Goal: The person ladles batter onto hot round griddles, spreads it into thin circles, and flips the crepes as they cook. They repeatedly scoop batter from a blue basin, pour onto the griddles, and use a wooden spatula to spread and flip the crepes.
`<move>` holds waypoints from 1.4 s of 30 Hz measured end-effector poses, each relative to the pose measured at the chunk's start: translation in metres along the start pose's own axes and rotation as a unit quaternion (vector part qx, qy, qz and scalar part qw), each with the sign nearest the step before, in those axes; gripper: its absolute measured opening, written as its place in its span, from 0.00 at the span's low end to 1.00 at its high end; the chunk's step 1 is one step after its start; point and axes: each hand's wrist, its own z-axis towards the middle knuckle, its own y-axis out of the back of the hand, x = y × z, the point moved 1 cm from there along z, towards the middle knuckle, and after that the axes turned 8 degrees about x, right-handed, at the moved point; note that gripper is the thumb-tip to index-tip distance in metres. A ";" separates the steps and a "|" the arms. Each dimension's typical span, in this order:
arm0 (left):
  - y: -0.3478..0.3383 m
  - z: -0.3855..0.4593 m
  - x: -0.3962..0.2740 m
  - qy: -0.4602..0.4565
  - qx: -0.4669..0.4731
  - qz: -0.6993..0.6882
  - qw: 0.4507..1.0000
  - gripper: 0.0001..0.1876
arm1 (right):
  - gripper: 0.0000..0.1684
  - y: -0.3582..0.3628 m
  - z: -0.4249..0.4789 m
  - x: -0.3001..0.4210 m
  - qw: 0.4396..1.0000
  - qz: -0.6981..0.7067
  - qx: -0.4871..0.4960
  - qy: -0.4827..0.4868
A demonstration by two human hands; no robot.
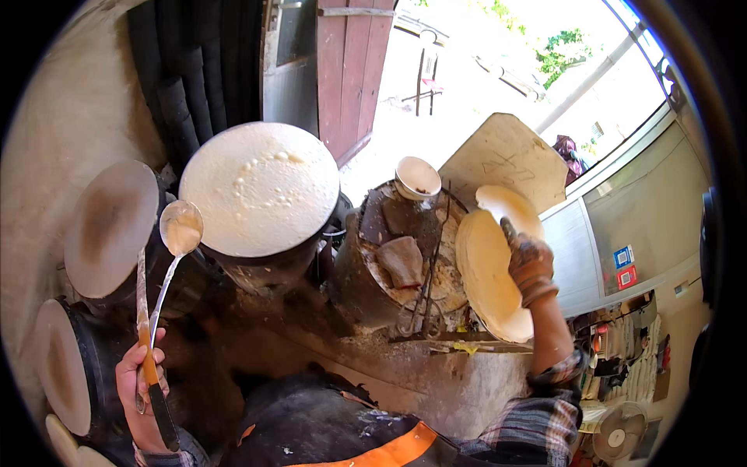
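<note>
My left hand is closed around the handles of a metal ladle, its bowl coated with batter, and a long thin utensil with an orange and black handle. My right hand, in a dirty glove, is at the edge of a stack of thin round flatbreads; its fingers touch or hold a pale flatbread, and the exact grip cannot be told. Between my hands a round griddle on a drum stove carries a spread of bubbling batter.
Two more round griddles stand at the left. A drum holds a white bowl, a folded cloth and iron tongs. Behind are a wooden board and a red door; a fan is at lower right.
</note>
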 end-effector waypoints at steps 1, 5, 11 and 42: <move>-0.006 0.002 0.016 0.010 -0.010 -0.002 1.000 0.22 | 0.32 -0.030 -0.025 -0.002 1.000 0.018 0.007 0.002; -0.023 0.007 0.057 0.037 -0.029 -0.003 0.999 0.22 | 0.33 -0.102 -0.074 0.001 0.996 0.065 0.059 0.030; -0.048 -0.012 0.092 0.043 -0.040 0.008 0.998 0.22 | 0.31 -0.111 -0.077 -0.009 0.986 0.161 -0.011 0.035; -0.041 -0.419 0.486 -0.611 -0.550 -0.143 0.551 0.16 | 0.33 0.124 -0.465 0.372 0.181 0.242 0.634 0.712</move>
